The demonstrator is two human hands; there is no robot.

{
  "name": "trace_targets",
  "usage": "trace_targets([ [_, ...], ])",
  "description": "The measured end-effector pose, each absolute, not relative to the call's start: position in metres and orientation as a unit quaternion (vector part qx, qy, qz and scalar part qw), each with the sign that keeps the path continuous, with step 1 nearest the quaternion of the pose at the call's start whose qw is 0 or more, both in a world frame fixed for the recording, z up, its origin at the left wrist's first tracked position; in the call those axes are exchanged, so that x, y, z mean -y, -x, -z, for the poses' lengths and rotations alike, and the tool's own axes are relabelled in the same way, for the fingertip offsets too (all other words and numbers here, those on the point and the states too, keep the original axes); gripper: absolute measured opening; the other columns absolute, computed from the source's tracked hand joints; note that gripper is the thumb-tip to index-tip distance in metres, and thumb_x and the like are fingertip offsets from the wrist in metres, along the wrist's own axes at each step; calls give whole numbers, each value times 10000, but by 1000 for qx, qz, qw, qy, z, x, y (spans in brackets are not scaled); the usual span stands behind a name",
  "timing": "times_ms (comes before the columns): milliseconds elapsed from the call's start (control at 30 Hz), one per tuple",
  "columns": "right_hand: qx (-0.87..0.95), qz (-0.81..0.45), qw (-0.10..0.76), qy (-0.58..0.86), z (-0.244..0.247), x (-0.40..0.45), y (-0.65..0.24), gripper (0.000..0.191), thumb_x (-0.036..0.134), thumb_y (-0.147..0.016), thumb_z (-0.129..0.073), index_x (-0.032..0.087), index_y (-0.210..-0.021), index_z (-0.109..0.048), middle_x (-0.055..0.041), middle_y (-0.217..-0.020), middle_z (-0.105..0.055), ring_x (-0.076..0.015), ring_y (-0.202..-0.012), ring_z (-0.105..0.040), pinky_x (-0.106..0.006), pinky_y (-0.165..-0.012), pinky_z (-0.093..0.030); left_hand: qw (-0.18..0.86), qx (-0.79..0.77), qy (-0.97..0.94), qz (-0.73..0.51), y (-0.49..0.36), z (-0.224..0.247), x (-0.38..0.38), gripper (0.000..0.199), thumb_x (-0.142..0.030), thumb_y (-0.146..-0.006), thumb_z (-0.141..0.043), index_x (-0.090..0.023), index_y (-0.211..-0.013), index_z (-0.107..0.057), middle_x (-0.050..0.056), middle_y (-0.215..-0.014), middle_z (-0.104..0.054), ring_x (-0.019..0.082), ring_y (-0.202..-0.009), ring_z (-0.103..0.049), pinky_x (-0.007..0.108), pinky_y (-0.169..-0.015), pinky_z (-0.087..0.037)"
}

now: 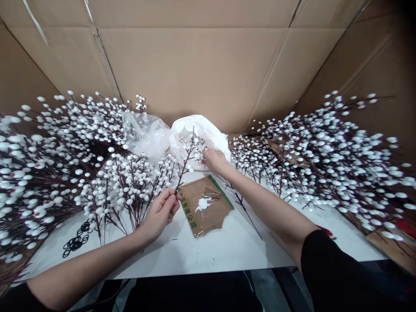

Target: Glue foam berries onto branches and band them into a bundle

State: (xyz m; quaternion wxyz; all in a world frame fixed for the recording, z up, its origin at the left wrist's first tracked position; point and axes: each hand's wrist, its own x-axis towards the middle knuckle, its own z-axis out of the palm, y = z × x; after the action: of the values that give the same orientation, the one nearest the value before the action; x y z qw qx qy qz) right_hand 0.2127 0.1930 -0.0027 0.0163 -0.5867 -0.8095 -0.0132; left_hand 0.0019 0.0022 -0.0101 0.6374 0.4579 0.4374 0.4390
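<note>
White bag (219, 139), one, sits at right grip (214, 160), hold unclear; left grip (163, 208) pinches one stem (185, 164).

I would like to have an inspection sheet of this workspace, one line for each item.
Surface: white table, small specks near the front edge.
Job's things: dark stem; white bag with white berries; cardboard piece bearing a white smear.
Clutter: black rings at left, clear plastic, berry branches on both sides.
Grippers: left hand holds the stem; right hand is at the bag's opening, grip unclear.
Cables: nothing seen for certain.
Surroundings: tall cardboard walls.
</note>
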Motion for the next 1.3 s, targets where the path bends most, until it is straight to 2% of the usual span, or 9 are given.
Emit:
trace_targets([
  [167,841,-5,70,536,4,-198,-222,299,353,-943,-585,137,-1150,-590,-73,-1095,-625,-188,-952,-626,-390,-837,-541,644,-434,-449,-441,-2,1,-6,351,-539,-888,-546,-194,-862,-489,-93,-570,-270,34,-435,-128,184,-420,-68],
  [400,834,-10,153,530,-6,-170,-244,221,92,-902,-454,133,-1037,-624,-91,-950,-674,-187,-902,-615,-276,-777,-454,638,-410,-464,-458,-12,-13,-17,443,-571,-783,-683,-175,-762,-487,-109,-539,-215,28,-451,-148,153,-423,-122],
  [500,823,-19,148,548,-4,-164,-243,162,181,-937,-507,133,-1038,-624,-79,-990,-664,-181,-899,-622,-312,-795,-491,632,-404,-464,-472,-18,-15,-22,425,-551,-790,-683,-175,-755,-488,-109,-539,-228,28,-449,-155,147,-420,-138],
  [633,812,-30,131,569,-3,-174,-231,263,350,-958,-559,140,-1106,-609,-69,-1081,-636,-182,-956,-627,-387,-854,-534,617,-407,-458,-493,-22,-13,-25,401,-541,-815,-653,-183,-766,-480,-115,-535,-232,26,-428,-147,144,-402,-130],
  [833,808,-64,111,575,2,-188,-207,276,370,-942,-585,144,-1097,-620,-75,-1107,-632,-193,-987,-623,-405,-879,-529,603,-421,-452,-505,-22,-6,-26,414,-529,-781,-683,-190,-739,-449,-131,-494,-242,20,-397,-149,139,-382,-126],
  [967,803,-89,175,563,0,-183,-203,224,349,-922,-598,133,-975,-627,-61,-1005,-641,-188,-942,-612,-391,-872,-498,594,-419,-452,-517,-20,-4,-27,445,-526,-777,-684,-202,-717,-385,-128,-492,-304,14,-373,-187,132,-370,-147],
  [1100,792,-137,290,520,-11,-162,-211,129,227,-817,-593,168,-723,-528,-22,-754,-588,-174,-778,-561,-293,-757,-420,572,-420,-463,-531,-18,-5,-26,425,-503,-811,-658,-199,-708,-380,-94,-531,-449,36,-369,-372,141,-355,-268],
  [1200,782,-211,354,469,-15,-132,-218,237,272,-785,-576,206,-650,-393,39,-615,-439,-122,-615,-441,-253,-616,-356,565,-422,-473,-528,-18,-8,-25,414,-500,-794,-679,-181,-714,-429,-13,-722,-626,103,-539,-596,196,-427,-464],
  [1300,771,-304,382,408,-12,-98,-221,317,339,-787,-576,220,-651,-317,62,-612,-343,-92,-564,-352,-225,-539,-314,570,-418,-483,-517,-22,-9,-26,431,-487,-773,-709,-168,-696,-430,47,-891,-687,137,-704,-663,252,-552,-571],
])
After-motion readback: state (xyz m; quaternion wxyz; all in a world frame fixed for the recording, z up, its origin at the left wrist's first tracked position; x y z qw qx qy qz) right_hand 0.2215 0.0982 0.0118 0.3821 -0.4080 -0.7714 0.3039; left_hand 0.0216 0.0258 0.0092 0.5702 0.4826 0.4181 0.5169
